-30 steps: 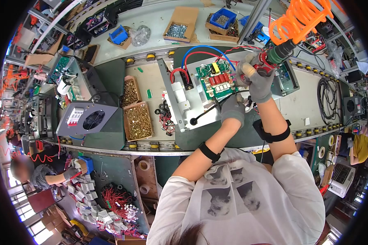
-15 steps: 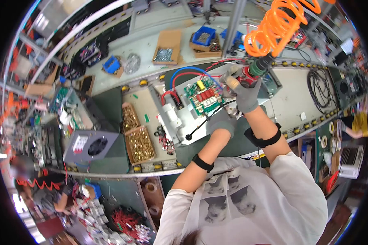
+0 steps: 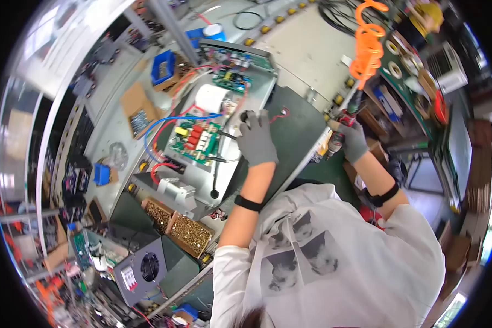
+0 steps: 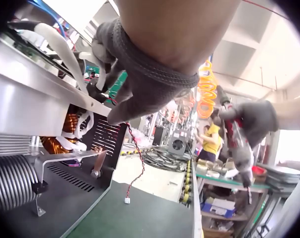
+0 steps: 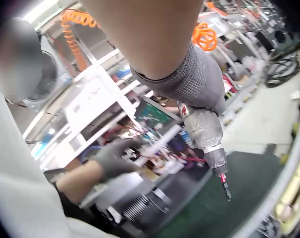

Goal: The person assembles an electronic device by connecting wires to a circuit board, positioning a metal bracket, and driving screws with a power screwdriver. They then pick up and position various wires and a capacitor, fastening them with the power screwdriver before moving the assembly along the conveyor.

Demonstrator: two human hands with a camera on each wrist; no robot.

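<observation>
My gloved right hand (image 3: 352, 143) grips a red and grey power screwdriver (image 5: 205, 133), clear of the bench's front edge. Its thin bit (image 5: 225, 187) points down in the right wrist view. My gloved left hand (image 3: 258, 145) reaches over the near edge of an open metal chassis (image 4: 36, 104), fingers spread, fingertips beside a small black part (image 3: 244, 116). The chassis carries a green circuit board (image 3: 208, 143) with red and white components and a white cylinder (image 3: 212, 98). From under the left hand hangs a twisted red-black wire (image 4: 138, 156) ending in a white plug.
An orange coiled hose (image 3: 366, 54) hangs above the right hand. Cartons of brass-coloured fasteners (image 3: 191, 235) stand left of the chassis, near a grey fan panel (image 3: 142, 270). Dark green matting (image 3: 295, 128) lies beside the chassis. Coiled black cable (image 4: 162, 158) lies farther along the line.
The head view has turned. My right hand has taken the screwdriver away from the chassis, out past the bench's front edge. My left hand stays at the chassis edge, its fingers now spread.
</observation>
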